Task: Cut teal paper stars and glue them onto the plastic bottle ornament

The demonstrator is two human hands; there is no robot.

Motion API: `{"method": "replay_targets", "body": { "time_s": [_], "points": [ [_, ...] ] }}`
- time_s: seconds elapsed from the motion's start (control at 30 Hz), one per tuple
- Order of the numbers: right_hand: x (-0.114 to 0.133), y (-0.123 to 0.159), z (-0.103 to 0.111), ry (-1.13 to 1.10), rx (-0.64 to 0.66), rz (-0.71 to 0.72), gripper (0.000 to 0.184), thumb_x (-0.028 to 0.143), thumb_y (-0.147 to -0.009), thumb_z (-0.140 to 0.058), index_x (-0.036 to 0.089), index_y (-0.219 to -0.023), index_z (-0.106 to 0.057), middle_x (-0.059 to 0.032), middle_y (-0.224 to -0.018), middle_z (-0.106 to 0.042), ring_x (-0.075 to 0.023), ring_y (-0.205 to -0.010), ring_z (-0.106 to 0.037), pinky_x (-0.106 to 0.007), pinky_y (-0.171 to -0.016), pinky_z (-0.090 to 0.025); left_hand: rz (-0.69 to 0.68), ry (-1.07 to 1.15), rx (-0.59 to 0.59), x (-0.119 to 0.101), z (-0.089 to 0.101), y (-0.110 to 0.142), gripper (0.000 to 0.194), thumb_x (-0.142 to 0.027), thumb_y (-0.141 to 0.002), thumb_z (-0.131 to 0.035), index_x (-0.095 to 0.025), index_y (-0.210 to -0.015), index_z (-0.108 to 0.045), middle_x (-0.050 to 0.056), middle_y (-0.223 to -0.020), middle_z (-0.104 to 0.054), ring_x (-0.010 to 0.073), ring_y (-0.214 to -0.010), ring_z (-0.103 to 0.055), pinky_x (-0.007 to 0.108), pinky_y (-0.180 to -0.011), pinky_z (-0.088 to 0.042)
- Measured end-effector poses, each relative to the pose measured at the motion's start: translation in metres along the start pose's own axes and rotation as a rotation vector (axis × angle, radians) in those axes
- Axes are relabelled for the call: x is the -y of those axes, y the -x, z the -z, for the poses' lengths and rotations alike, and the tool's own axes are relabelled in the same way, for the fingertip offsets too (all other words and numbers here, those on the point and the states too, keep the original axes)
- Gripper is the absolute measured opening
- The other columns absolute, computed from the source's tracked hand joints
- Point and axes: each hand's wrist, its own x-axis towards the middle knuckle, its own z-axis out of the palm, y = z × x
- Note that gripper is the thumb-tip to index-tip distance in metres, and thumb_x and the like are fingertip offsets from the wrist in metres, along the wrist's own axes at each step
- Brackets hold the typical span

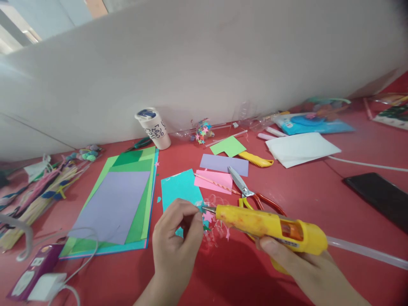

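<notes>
My right hand (296, 263) is wrapped round a yellow hot glue gun (255, 221), which points left with a clear glue stick (363, 250) out of its back. The gun's metal nozzle (209, 209) is right at the fingertips of my left hand (178, 242). Thumb and forefinger of that hand are pinched together on a small piece I cannot make out. Beneath and beyond the hands lie a turquoise sheet (180, 187), pink star cutouts (208, 216) and clear plastic bits (216, 238). Scissors (242, 187) with red and yellow handles rest just behind the gun.
Coloured sheets (111, 204) are stacked at the left, near a purple power strip (30, 272) with a white plug. A white tumbler (154, 129) stands by the wall. A yellow utility knife (256, 160), white paper (301, 148) and a black phone (379, 197) lie to the right.
</notes>
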Motion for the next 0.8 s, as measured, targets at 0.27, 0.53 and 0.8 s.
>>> {"method": "replay_targets", "body": {
  "time_s": [0.27,0.53,0.8],
  "points": [
    [0.009,0.003,-0.005,-0.063,-0.071,-0.044,0.027,0.047,-0.059,-0.071,0.026,-0.076,-0.069,-0.0028,-0.082,-0.075,-0.0289,-0.08,-0.069,-0.034,-0.071,-0.059,-0.013,-0.002,-0.004,-0.001,0.0,-0.001,0.019,-0.011,-0.078,-0.053,-0.02,-0.062,-0.053,-0.004,-0.062,-0.049,0.009,-0.057,-0.043,0.021,-0.051,-0.035],
    [0.016,0.001,-0.003,-0.007,-0.022,0.047,0.023,0.044,-0.065,-0.066,0.026,-0.079,-0.071,-0.0023,-0.082,-0.075,-0.0264,-0.078,-0.069,-0.032,-0.071,-0.058,-0.03,0.004,-0.002,0.002,0.0,0.0,0.019,-0.009,-0.079,-0.053,-0.02,-0.064,-0.052,-0.004,-0.063,-0.049,0.0082,-0.058,-0.043,0.02,-0.052,-0.035],
    [-0.004,0.0,0.0,-0.026,-0.023,0.082,0.03,0.047,-0.066,-0.07,0.025,-0.087,-0.071,-0.0026,-0.084,-0.075,-0.026,-0.079,-0.07,-0.03,-0.069,-0.06,-0.151,-0.109,0.073,0.005,0.004,-0.005,0.02,-0.004,-0.079,-0.052,-0.02,-0.067,-0.051,-0.006,-0.064,-0.05,0.0066,-0.057,-0.046,0.016,-0.051,-0.038]
  ]
}}
